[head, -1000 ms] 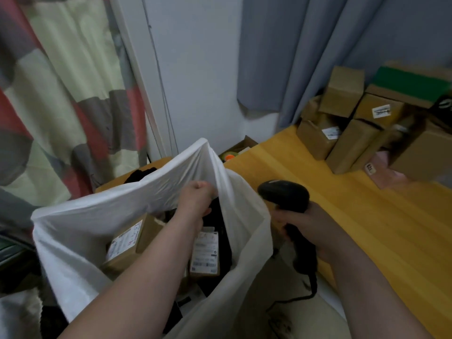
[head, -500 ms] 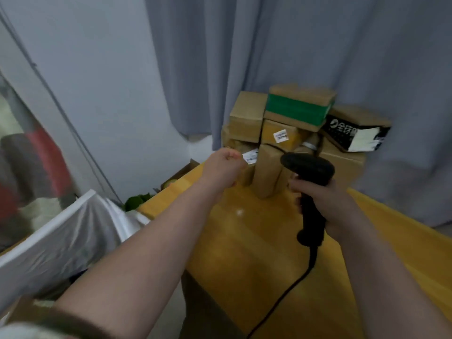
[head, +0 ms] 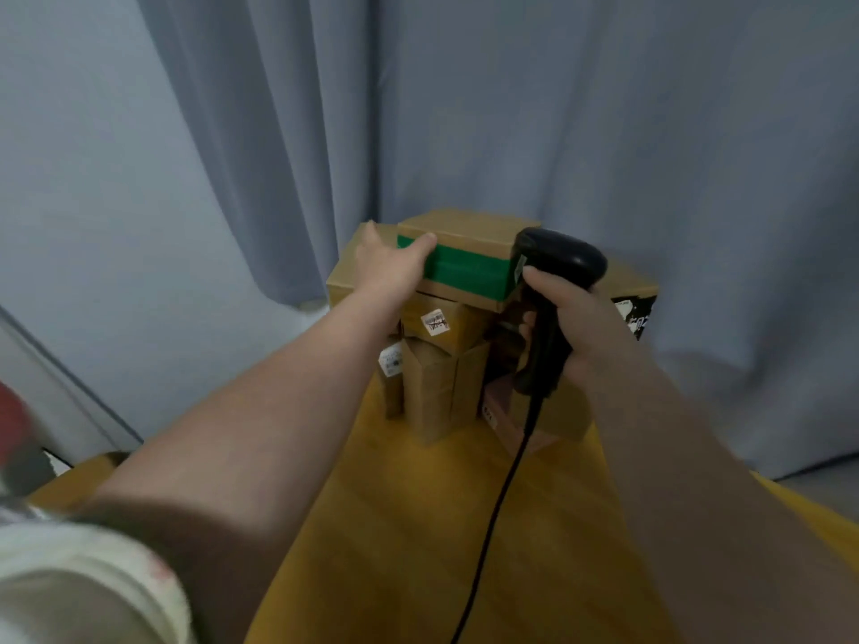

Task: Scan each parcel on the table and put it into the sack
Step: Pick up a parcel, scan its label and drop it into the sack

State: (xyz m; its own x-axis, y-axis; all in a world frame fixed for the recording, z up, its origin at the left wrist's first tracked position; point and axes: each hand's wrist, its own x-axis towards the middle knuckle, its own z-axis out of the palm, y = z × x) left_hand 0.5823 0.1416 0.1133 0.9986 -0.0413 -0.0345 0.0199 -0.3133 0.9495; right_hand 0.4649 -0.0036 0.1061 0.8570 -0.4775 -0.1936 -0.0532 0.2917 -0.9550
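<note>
Left hand (head: 390, 271) on parcel (head: 469, 271) (green-banded)

One camera sits on the person's head and looks forward and down along the left forearm (head: 279, 411) and right forearm (head: 674, 457), over the yellow table (head: 418, 527), to a stack of boxes (head: 437, 383) at arm's reach in mid-frame. A grey curtain (head: 604, 132) fills the far side.

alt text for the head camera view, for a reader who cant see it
A person's left hand grips the left end of the green-banded parcel topping a pile of cardboard parcels on a wooden table. The right hand holds a black corded scanner beside it, against a grey curtain.
</note>
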